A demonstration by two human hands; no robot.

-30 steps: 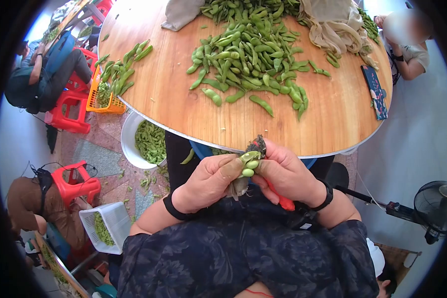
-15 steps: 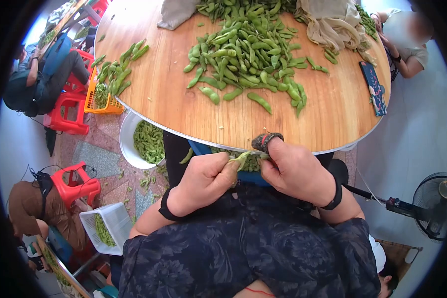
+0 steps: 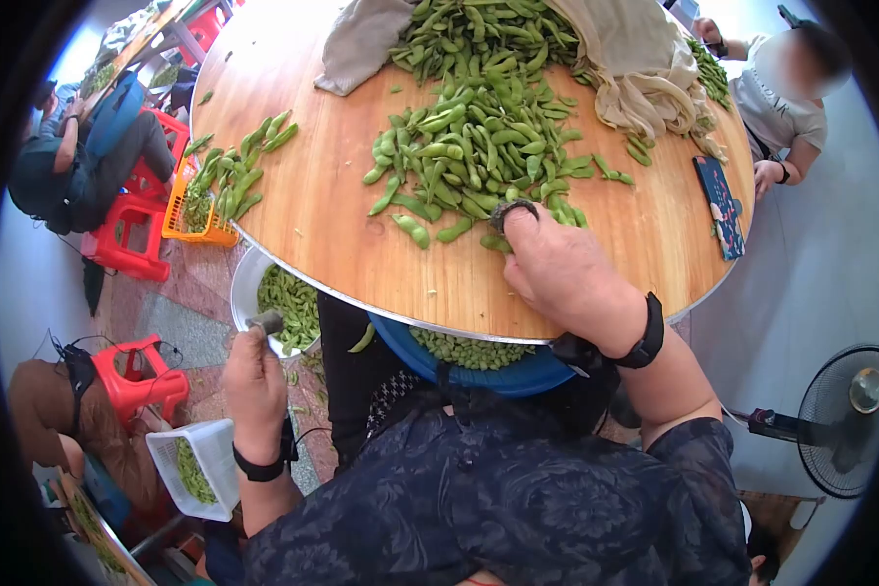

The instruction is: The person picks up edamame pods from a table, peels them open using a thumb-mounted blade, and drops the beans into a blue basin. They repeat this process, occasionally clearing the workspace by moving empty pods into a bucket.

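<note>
Green edamame pods (image 3: pixel 479 137) lie heaped on the round wooden table (image 3: pixel 361 264). At the near edge of the heap, my right hand (image 3: pixel 568 276) reaches over the tabletop, its fingers closing on an edamame pod (image 3: pixel 494 242). A dark cover wraps its thumb. My left hand (image 3: pixel 256 389) is raised beside the white bucket (image 3: pixel 247 293) of pods, fingers curled together; a dark cover sits on its thumb too. What those fingers hold, if anything, is hidden. Shelled beans (image 3: pixel 474 349) fill a blue basin (image 3: pixel 400 347) at my lap, under the table edge.
A beige cloth (image 3: pixel 635 83) lies by the heap, with a dark patterned case (image 3: pixel 718 205) to its right. An orange basket (image 3: pixel 181 220), a white basket (image 3: pixel 220 459) and red stools (image 3: pixel 132 234) stand left. A fan (image 3: pixel 850 420) is at right. Other people sit around.
My hands were together at the table edge on a pod; they have parted. The left swung out to the bucket, the right moved forward to the heap. More of the blue basin shows.
</note>
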